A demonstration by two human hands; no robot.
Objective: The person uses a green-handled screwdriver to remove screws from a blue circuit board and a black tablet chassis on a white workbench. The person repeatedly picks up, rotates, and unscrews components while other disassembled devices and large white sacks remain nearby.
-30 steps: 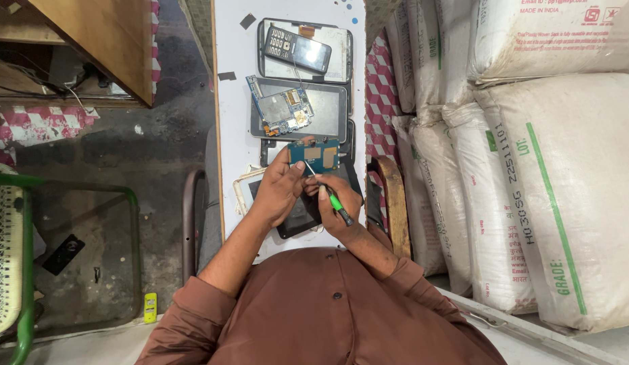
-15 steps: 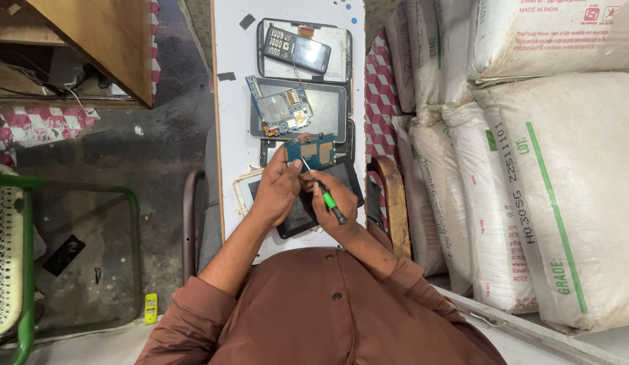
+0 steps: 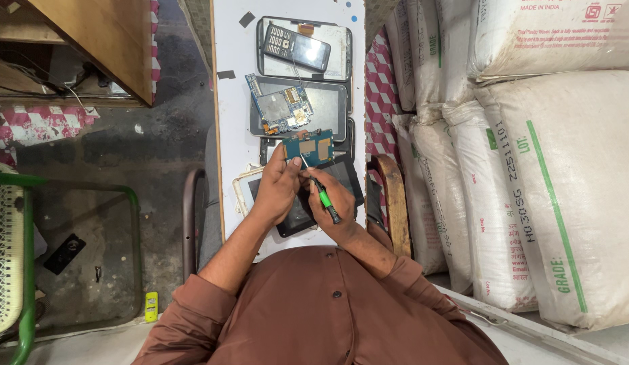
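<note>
On narrow white table, near end: dark tablet lies flat under both hands. Blue circuit board raised over its far edge, long axis left-right, far edge tipped up. Likely light, thin, stiff, fragile; best held by bare edges, off components. Left hand pinches board's left near corner. Right hand grips green screwdriver, shaft slanting far-left, tip at board's near edge.
</note>
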